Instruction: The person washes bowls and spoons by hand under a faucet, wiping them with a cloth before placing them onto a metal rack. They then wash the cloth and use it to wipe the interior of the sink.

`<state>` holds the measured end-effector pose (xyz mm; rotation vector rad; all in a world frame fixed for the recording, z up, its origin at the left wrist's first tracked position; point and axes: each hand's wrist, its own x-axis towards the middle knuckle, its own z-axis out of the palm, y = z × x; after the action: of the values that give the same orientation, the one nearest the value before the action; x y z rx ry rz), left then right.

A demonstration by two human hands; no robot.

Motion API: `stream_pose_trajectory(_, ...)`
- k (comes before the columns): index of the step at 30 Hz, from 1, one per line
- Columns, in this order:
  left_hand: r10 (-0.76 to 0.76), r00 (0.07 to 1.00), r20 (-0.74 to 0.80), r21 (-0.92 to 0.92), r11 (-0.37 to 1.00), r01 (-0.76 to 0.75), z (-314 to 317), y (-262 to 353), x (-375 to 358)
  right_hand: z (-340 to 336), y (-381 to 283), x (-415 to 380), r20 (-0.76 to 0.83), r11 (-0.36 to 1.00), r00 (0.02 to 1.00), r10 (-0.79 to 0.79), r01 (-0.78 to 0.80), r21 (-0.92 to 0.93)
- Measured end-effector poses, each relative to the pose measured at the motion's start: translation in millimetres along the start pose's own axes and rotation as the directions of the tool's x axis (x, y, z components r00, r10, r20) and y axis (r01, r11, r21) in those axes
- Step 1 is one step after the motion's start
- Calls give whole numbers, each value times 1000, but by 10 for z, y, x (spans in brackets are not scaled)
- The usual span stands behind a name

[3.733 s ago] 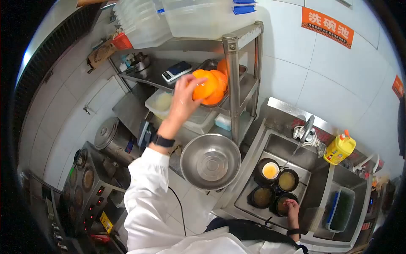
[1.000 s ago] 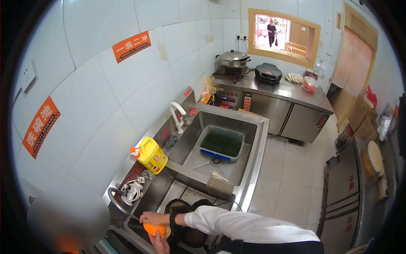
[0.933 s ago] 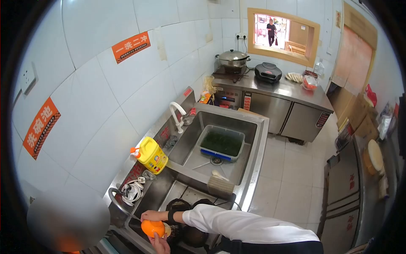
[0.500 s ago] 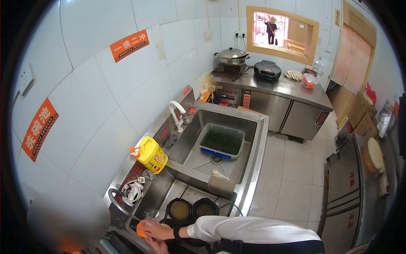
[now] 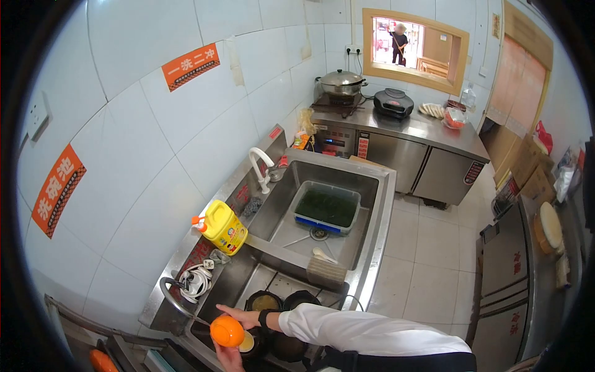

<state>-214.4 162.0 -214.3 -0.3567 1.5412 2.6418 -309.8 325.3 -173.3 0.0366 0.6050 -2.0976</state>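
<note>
An orange bowl (image 5: 227, 331) is between my two hands over the near sink basin, beside the grey tap (image 5: 175, 297). My right hand (image 5: 246, 317), with a black wristband, reaches in from the right and holds the bowl's upper side. Below, my left hand (image 5: 229, 358) grips its lower edge. Next to the bowl, a small pale yellow cup (image 5: 247, 342) sits among dark pots. One dark pot (image 5: 264, 301) holds brownish liquid. The fingertips behind the bowl are partly hidden.
The far basin holds a tub of dark green contents (image 5: 326, 208). A yellow jug (image 5: 225, 228) stands on the sink ledge. Beyond are a steel counter (image 5: 427, 131) with a lidded pot (image 5: 340, 80) and black appliance (image 5: 393, 103). A person (image 5: 398, 44) shows through the window.
The orange bowl has moved right and shows more fully between my hands. My right hand has shifted up and right. The blurred grey shape at lower left is gone.
</note>
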Motion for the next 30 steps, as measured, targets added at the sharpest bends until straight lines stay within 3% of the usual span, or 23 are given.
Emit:
stream_pose_trajectory(1, -64, 998, -7, -142, 988, 63, -146, -107, 168, 61, -36, -59, 151, 996, 988, 45, -57, 73)
stream_pose_trajectory(2, -131, 991, -4, -281, 952, 125, -256, -192, 298, 25, 10, -16, 149, 996, 988, 42, -54, 76)
stream_pose_trajectory(3, -196, 980, 9, -413, 892, 183, -293, -230, 359, -44, 102, 82, 120, 994, 992, -43, 54, -93)
stream_pose_trajectory(4, -198, 980, 13, -411, 892, 185, -175, -172, 354, -61, 151, 148, 106, 952, 986, -131, 154, -264)
stream_pose_trajectory(6, -109, 987, -116, -201, 976, 84, 144, -39, 342, -89, 201, 249, 21, 924, 985, -171, 167, -345)
stream_pose_trajectory(7, -109, 987, -117, -200, 976, 85, 318, 18, 342, -83, 225, 283, -58, 890, 975, -215, 171, -423)
stream_pose_trajectory(8, 21, 991, -134, 17, 1000, -19, 484, 71, 345, -95, 270, 326, -58, 890, 975, -215, 171, -422)
stream_pose_trajectory(9, 152, 981, -124, 233, 965, -120, 557, 96, 348, -94, 303, 346, -84, 854, 962, -261, 189, -485)
stream_pose_trajectory(10, 152, 981, -124, 233, 965, -121, 514, 75, 396, -103, 322, 364, -107, 812, 945, -309, 203, -548)
stream_pose_trajectory(11, 246, 960, -131, 359, 915, -185, 437, 33, 486, -110, 345, 380, -107, 812, 945, -309, 203, -548)
stream_pose_trajectory(12, 338, 933, -126, 479, 844, -241, 464, 55, 506, -67, 358, 350, -79, 755, 927, -366, 246, -608)
stream_pose_trajectory(14, 358, 932, -60, 586, 769, -257, 449, 167, 466, -9, 349, 282, -46, 692, 906, -420, 287, -663)
stream_pose_trajectory(16, 367, 930, 5, 682, 679, -272, 436, 250, 438, 23, 347, 229, 169, 576, 935, -310, 327, -749)
stream_pose_trajectory(18, 174, 974, -144, 517, 852, -76, 333, 291, 476, 53, 324, 173, 221, 549, 945, -239, 320, -773)
stream_pose_trajectory(22, 61, 996, -67, 353, 935, -33, 27, 332, 454, 200, 306, 76, 419, 579, 906, -64, 375, -724)
stream_pose_trajectory(23, -50, 991, -121, 137, 988, 66, -24, 350, 448, 239, 295, 59, 419, 579, 906, -64, 375, -723)
stream_pose_trajectory(24, -168, 974, -148, -89, 984, 156, -52, 359, 435, 290, 271, 41, 437, 489, 896, -76, 415, -767)
stream_pose_trajectory(25, -168, 975, -148, -89, 984, 156, -77, 324, 429, 348, 238, 7, 456, 393, 886, -85, 450, -802)
stream_pose_trajectory(26, -155, 980, -123, -220, 967, 126, -102, 263, 420, 371, 227, 8, 456, 393, 886, -84, 450, -802)
stream_pose_trajectory(27, -139, 985, -99, -347, 933, 97, -127, 211, 397, 359, 236, 50, 475, 226, 875, -94, 483, -846)
stream_pose_trajectory(28, -139, 985, -100, -347, 933, 96, -158, 161, 352, 338, 247, 81, 495, 53, 863, -101, 501, -864)
stream_pose_trajectory(29, -157, 987, -35, -339, 931, 136, -187, 104, 288, 312, 271, 101, 495, 55, 863, -100, 501, -864)
stream_pose_trajectory(30, -175, 984, 30, -328, 928, 175, -185, 49, 224, 303, 286, 104, 458, -64, 880, -123, 454, -889)
